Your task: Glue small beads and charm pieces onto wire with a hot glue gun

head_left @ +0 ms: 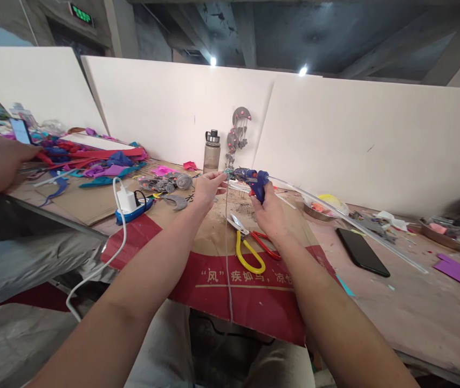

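My left hand [208, 189] is closed in a pinch. From its fingertips a strand of grey yarn [227, 242] hangs down past the cardboard's front edge. Whether a small piece is pinched with the yarn is hard to make out. My right hand [269, 211] is wrapped around the handle of a blue glue gun [257, 183], its nozzle pointing left at the left fingertips. A long clear glue stick [347, 218] sticks out of the gun's back. Below the hands, scissors [249, 253] with one yellow and one red handle lie spread on the red and brown cardboard [209, 302].
Grey crescents and a yarn ball [184, 181] lie left of centre, near a blue power strip [133, 210] with a white charger. A bottle [212, 152] stands behind. A black phone [362, 251] lies right. At far left, another person's hands [7, 151] are beside coloured scraps [112, 161].
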The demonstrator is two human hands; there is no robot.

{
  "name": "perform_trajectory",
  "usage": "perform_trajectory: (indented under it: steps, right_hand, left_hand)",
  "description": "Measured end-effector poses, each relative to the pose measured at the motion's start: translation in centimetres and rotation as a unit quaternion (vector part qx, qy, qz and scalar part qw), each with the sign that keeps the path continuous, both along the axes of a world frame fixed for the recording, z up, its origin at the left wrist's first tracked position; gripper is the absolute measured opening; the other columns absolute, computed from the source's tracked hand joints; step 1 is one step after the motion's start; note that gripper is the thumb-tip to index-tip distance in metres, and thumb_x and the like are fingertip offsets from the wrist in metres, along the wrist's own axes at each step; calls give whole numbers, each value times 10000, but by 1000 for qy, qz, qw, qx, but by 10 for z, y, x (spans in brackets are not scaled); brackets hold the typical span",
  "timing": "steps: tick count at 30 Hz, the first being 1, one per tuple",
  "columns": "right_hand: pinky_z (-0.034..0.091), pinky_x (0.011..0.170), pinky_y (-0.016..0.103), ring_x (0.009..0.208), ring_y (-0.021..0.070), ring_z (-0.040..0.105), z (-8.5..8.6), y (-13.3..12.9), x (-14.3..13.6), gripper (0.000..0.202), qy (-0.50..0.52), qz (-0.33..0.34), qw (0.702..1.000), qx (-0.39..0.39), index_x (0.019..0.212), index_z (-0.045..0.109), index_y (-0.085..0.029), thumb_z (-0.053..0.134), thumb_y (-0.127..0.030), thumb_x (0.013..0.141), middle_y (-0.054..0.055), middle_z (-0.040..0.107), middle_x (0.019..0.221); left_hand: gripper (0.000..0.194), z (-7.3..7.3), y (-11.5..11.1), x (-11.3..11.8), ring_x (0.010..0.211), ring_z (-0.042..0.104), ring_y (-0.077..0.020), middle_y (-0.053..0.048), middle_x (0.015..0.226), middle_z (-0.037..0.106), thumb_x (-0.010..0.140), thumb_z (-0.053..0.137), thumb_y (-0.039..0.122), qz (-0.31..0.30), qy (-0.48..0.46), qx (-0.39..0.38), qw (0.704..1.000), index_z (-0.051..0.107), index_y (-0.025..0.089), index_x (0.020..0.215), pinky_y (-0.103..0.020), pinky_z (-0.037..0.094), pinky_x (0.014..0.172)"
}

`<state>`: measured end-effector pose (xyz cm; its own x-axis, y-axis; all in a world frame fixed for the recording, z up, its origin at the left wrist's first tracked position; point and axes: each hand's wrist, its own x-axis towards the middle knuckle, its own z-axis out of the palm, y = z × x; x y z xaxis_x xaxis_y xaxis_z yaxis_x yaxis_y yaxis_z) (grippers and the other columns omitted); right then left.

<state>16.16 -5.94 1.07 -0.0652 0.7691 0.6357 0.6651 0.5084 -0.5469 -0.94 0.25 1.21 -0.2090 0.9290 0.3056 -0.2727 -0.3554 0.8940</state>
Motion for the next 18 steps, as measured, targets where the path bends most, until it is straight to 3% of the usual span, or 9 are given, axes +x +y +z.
perform_trajectory:
  steps: [10, 15, 18]
  right_hand:
    - [436, 883, 407, 1029, 272, 573, -1, -1, -1, 357, 9, 9, 1000, 4, 1200, 476, -197, 438, -280, 855, 122, 622, 1102]
    - [463, 796, 375, 881, 239, 606, -1, 2, -2, 363, 47, 3, 999, -19, 1176, 455, -223, 477, -298, 821, 86, 644, 1008]
    - [472, 641, 333, 685, 203, 608, 3, 2, -1, 330, 116, -6, 988, -105, 1109, 442, -227, 489, -284, 787, 58, 664, 902]
  left_hand:
    - [316, -3, 2, 1, 549, 545, -85, -2, 615, 583, 581, 789, 393, -9, 6, 0, 1000, 621, 143, 676, -203, 448, 499]
    - [306, 0, 1, 0, 514, 501, -64, 15, 569, 547, 612, 777, 382, 4, -30, 26, 999, 586, 144, 641, -193, 433, 510]
    - [287, 1, 2, -1, 517, 491, -59, 17, 569, 549, 636, 766, 362, 13, -40, 44, 998, 577, 146, 621, -197, 430, 536]
